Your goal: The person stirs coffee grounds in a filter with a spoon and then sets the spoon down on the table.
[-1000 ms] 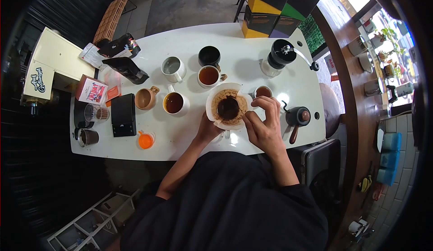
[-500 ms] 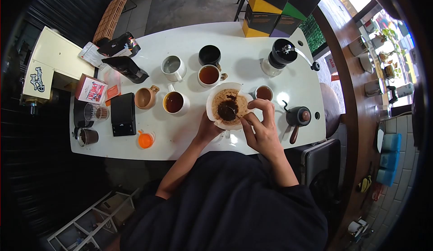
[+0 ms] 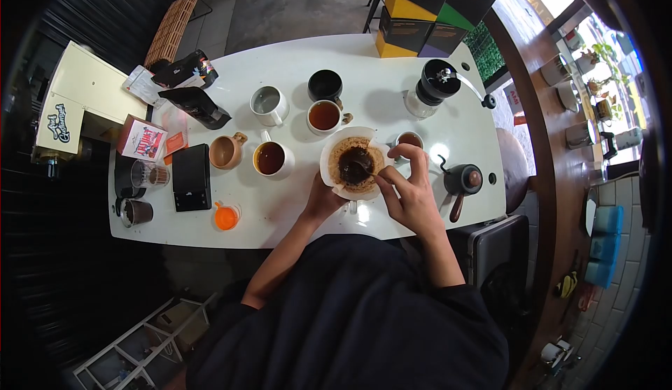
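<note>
A white paper filter (image 3: 333, 153) with wet, dark coffee grounds (image 3: 355, 164) sits in a dripper near the table's front edge. My left hand (image 3: 325, 197) is wrapped round the dripper's lower left side. Over its right rim, my right hand (image 3: 408, 192) pinches a thin spoon whose end dips into the grounds. A cup of brown liquid (image 3: 409, 140) stands just behind my right fingers. Left of the filter is a white mug of dark tea-coloured liquid (image 3: 269, 159), and behind it a cup of reddish liquid (image 3: 323, 117).
On the white table (image 3: 294, 215) stand a hand grinder (image 3: 437, 85), a small kettle (image 3: 463, 180), a brown cup (image 3: 222, 152), a metal pitcher (image 3: 268, 105), a black cup (image 3: 325, 85), a black scale (image 3: 191, 178) and an orange cup (image 3: 226, 217). Black boxes (image 3: 413, 29) are stacked at the back.
My right hand has shifted slightly with the spoon. The grounds look darker and more spread out in the filter. My left hand has stayed in place.
</note>
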Motion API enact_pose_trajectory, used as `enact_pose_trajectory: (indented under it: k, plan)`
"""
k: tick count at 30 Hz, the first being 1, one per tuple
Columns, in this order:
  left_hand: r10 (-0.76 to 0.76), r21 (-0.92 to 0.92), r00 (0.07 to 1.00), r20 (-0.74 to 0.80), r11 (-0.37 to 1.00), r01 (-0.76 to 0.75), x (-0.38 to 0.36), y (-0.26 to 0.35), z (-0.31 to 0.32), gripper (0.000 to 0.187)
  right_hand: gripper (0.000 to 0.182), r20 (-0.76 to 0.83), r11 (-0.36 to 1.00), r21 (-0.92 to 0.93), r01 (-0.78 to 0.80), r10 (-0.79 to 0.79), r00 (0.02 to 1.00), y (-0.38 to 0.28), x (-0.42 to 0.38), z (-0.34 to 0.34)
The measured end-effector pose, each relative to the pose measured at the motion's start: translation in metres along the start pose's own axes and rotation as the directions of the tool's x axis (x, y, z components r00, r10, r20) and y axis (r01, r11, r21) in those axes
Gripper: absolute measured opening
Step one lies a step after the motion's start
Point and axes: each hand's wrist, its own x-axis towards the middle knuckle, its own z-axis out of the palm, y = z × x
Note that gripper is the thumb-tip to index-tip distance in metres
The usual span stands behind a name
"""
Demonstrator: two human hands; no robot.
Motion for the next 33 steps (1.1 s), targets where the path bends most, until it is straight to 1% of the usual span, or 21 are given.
enact_pose_trajectory:
  k: [1, 2, 3, 4, 6, 8, 10, 12, 14, 15, 17, 19, 22, 23, 27, 30, 32, 33]
  plan:
    - [0.034, 0.034, 0.999, 0.002, 0.999, -0.034, 0.0, -0.002, -0.001, 0.07, 0.013, -0.001, 1.0, 0.0, 0.002, -0.002, 1.0, 0.0, 0.001, -0.001]
    - [0.067, 0.068, 0.998, 0.004, 0.995, -0.067, 0.001, -0.003, -0.001, 0.072, 0.013, -0.01, 0.998, -0.044, 0.035, -0.036, 0.999, -0.001, 0.002, -0.003]
    - [0.067, 0.068, 0.998, 0.004, 0.995, -0.067, 0.0, -0.005, -0.001, 0.072, 0.013, -0.018, 0.994, -0.088, 0.067, -0.069, 0.997, -0.002, 0.002, -0.003]
    - [0.059, 0.056, 0.998, 0.002, 0.997, -0.059, 0.001, -0.003, -0.001, 0.072, 0.013, -0.018, 0.994, -0.089, 0.067, -0.069, 0.997, -0.002, 0.002, -0.004]
    - [0.053, 0.045, 0.999, -0.001, 0.998, -0.053, 0.004, 0.0, 0.001, 0.073, 0.014, -0.086, 0.989, -0.115, 0.097, -0.108, 0.99, -0.003, 0.001, -0.004]
    - [0.137, 0.085, 0.989, -0.056, 0.988, -0.132, 0.005, 0.002, 0.002, 0.069, 0.014, -0.066, 0.989, -0.114, 0.095, -0.102, 0.993, -0.001, 0.003, -0.002]
    - [0.117, 0.059, 0.992, -0.055, 0.992, -0.114, 0.005, 0.003, 0.003, 0.068, 0.014, -0.047, 0.989, -0.113, 0.091, -0.097, 0.994, -0.001, 0.003, -0.002]
    - [0.097, 0.039, 0.994, -0.058, 0.995, -0.095, 0.004, 0.003, 0.002, 0.067, 0.013, -0.036, 0.984, -0.132, 0.119, -0.124, 0.992, -0.003, 0.003, -0.002]
    - [0.044, -0.029, 0.996, -0.074, 0.999, -0.046, 0.002, -0.002, 0.004, 0.065, 0.014, -0.019, 0.985, -0.126, 0.117, -0.121, 0.993, -0.003, 0.002, 0.0]
    - [0.045, -0.03, 0.996, -0.074, 0.998, -0.047, 0.003, -0.005, 0.004, 0.065, 0.014, -0.002, 0.986, -0.12, 0.116, -0.117, 0.993, -0.003, 0.002, 0.001]
    - [0.112, 0.028, 0.991, -0.075, 0.993, -0.111, 0.003, -0.007, 0.003, 0.064, 0.014, 0.025, 0.987, -0.111, 0.12, -0.118, 0.993, -0.004, 0.0, 0.003]
    - [0.107, 0.024, 0.992, -0.07, 0.994, -0.105, 0.002, -0.008, 0.003, 0.064, 0.014, 0.061, 0.99, -0.077, 0.12, -0.115, 0.991, -0.006, -0.003, 0.005]
    - [0.105, 0.024, 0.992, -0.072, 0.994, -0.103, 0.003, -0.007, 0.003, 0.065, 0.017, 0.068, 0.985, -0.086, 0.15, -0.144, 0.987, -0.012, -0.005, 0.006]
    - [0.106, 0.027, 0.991, -0.081, 0.994, -0.104, 0.003, -0.006, 0.003, 0.065, 0.02, 0.055, 0.985, -0.083, 0.15, -0.146, 0.988, -0.013, -0.005, 0.005]
    - [0.096, 0.014, 0.99, -0.101, 0.995, -0.095, 0.003, -0.005, 0.004, 0.065, 0.021, 0.025, 0.983, -0.072, 0.17, -0.169, 0.985, -0.02, -0.001, -0.005]
    - [0.061, 0.023, 0.994, -0.094, 0.998, -0.059, 0.001, -0.006, 0.003, 0.065, 0.023, -0.011, 0.981, -0.058, 0.184, -0.185, 0.983, -0.023, 0.001, -0.009]
    - [0.083, 0.074, 0.991, -0.101, 0.994, -0.076, 0.0, -0.005, 0.003, 0.065, 0.015, -0.028, 0.984, -0.01, 0.18, -0.18, 0.983, -0.024, 0.002, -0.011]
    - [0.083, 0.072, 0.991, -0.101, 0.995, -0.076, 0.0, -0.005, 0.003, 0.065, 0.015, -0.027, 0.984, -0.011, 0.18, -0.18, 0.983, -0.022, 0.001, -0.01]
